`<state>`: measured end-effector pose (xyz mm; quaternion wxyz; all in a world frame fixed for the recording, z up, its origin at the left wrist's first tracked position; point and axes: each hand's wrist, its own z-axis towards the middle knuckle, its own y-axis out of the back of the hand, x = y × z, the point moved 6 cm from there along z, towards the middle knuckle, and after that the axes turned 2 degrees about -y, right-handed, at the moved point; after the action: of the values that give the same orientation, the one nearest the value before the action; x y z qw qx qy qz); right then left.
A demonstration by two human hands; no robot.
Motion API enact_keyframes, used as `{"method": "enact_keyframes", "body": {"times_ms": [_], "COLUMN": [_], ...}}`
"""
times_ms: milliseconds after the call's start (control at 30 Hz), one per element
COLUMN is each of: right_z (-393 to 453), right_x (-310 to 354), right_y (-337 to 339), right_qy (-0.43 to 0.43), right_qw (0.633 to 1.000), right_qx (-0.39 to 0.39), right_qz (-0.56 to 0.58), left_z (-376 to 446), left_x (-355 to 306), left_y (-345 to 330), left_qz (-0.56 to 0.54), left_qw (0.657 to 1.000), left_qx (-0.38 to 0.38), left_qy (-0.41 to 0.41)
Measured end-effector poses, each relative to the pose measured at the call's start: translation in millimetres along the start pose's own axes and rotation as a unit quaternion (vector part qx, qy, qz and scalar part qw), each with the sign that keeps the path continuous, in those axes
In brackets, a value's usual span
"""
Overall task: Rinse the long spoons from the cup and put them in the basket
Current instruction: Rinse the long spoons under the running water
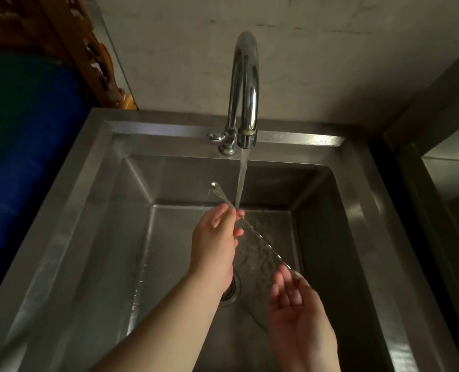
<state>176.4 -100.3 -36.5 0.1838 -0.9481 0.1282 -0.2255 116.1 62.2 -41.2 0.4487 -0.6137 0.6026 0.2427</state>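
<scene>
A long metal spoon (260, 241) with a twisted handle stretches diagonally over the steel sink (94, 200), under the running water. My left hand (215, 245) pinches it near the far end, where the spoon's tip (215, 187) sticks out up and left. My right hand (295, 304) holds the near end between thumb and fingers, palm up. Water falls from the tap (246, 84) onto the handle just beside my left fingers. No cup or basket is in view.
The drain (233, 288) lies in the sink floor under my left wrist. A blue barrel (21, 162) stands left of the sink, with carved wood (70, 49) behind it. A steel counter edge (432, 183) runs along the right.
</scene>
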Motion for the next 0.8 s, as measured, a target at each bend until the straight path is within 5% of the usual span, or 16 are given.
{"method": "enact_keyframes", "body": {"times_ms": [167, 267, 400, 500, 600, 800], "right_z": [9.1, 15.4, 29.5, 46.3, 61.9, 53.6], "right_x": [-30.8, -41.2, -30.8, -34.6, -34.6, -20.4], "right_y": [22.1, 46.4, 34.9, 6.9, -19.9, -84.3], "right_qy": [-0.067, -0.052, 0.137, 0.171, 0.194, 0.219], "right_qw": [0.996, 0.976, 0.824, 0.757, 0.746, 0.782], "right_qx": [-0.045, -0.063, 0.031, 0.109, 0.16, 0.235], "right_qz": [-0.027, -0.201, -0.548, -0.621, -0.617, -0.534], "left_z": [7.1, 10.2, 12.9, 13.2, 15.7, 19.7], "left_x": [-18.0, -23.5, -28.5, -31.8, -32.2, -24.9], "left_y": [-5.0, -12.3, -20.9, -23.1, -24.2, -21.2], "left_qz": [0.055, 0.118, 0.21, 0.183, 0.144, 0.163], "left_qw": [0.995, 0.986, 0.961, 0.959, 0.963, 0.963], "left_qx": [0.045, 0.09, 0.137, 0.171, 0.188, 0.176], "left_qy": [-0.064, -0.082, -0.121, -0.132, -0.127, -0.124]}}
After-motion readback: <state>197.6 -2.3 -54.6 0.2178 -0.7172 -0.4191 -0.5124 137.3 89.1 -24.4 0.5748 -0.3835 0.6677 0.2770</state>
